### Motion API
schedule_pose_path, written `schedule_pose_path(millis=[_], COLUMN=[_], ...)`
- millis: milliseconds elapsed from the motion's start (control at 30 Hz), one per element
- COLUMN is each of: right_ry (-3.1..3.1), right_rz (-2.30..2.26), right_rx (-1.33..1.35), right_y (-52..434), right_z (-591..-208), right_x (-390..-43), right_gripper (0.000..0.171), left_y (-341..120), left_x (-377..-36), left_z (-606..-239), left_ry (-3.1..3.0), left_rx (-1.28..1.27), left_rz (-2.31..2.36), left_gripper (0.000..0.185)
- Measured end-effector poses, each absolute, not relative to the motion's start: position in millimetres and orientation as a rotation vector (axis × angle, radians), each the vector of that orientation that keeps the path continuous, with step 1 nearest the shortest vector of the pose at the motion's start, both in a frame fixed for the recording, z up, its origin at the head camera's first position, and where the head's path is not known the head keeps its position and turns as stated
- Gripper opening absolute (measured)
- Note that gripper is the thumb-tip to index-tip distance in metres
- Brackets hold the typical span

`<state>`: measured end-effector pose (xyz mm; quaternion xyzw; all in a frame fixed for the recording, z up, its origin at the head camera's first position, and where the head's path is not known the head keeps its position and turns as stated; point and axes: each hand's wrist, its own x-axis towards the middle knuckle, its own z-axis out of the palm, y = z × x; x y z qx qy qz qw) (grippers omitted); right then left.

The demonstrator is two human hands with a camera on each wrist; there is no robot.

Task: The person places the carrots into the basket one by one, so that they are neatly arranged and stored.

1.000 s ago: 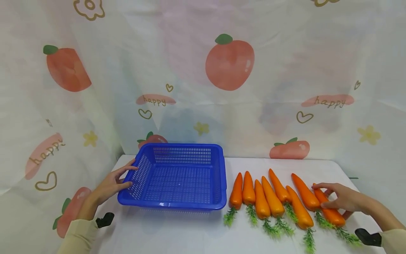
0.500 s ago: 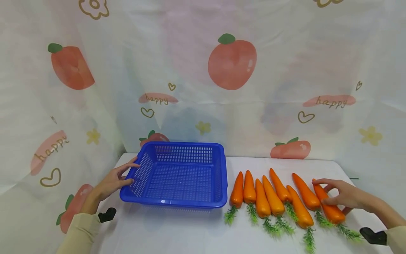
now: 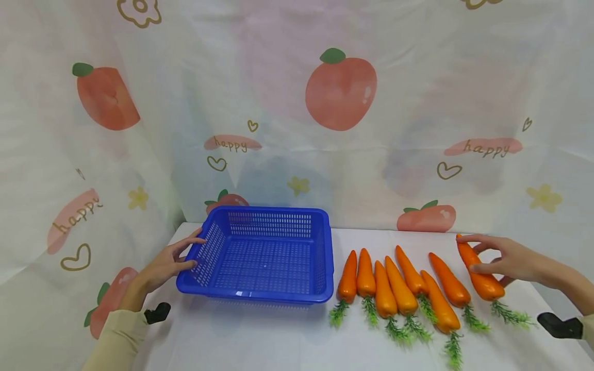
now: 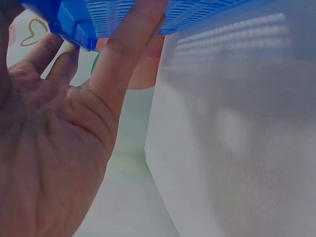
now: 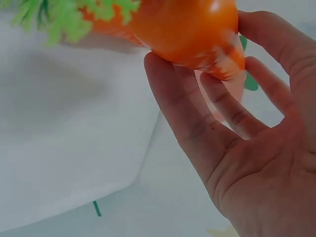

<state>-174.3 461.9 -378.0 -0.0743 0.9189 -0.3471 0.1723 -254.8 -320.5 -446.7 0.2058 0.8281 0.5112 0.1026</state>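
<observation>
Blue basket (image 3: 260, 257) holds nothing; your left hand (image 3: 164, 265) rests flat-fingered on its rim. Your right hand (image 3: 503, 260) grips a carrot (image 3: 478, 273) beside six others (image 3: 399, 288).

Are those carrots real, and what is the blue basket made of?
The carrot the right hand grips looks like glossy moulded plastic or foam: even orange, shiny highlights, stiff fake-looking green top. The blue basket seems to be rigid glossy plastic, with moulded slot holes in its walls and floor.
</observation>
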Motion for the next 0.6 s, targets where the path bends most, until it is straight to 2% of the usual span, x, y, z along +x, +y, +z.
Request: schedule_pose_path(millis=[367,600], right_ry=[2.633,2.673], right_rz=[-1.003,-0.989], right_rx=[-0.284,-0.363], right_y=[439.6,412.7], right_z=[-354.2,-321.5], right_x=[-189.4,-206.6], right_gripper=[0.073,0.075], left_y=[-318.9,-320.6], left_x=[-253.3,-255.8], left_z=[-447.1,-445.3], left_ry=[2.429,2.443], left_rx=[0.59,0.631], left_rz=[1.512,1.496], left_gripper=[0.056,0.056])
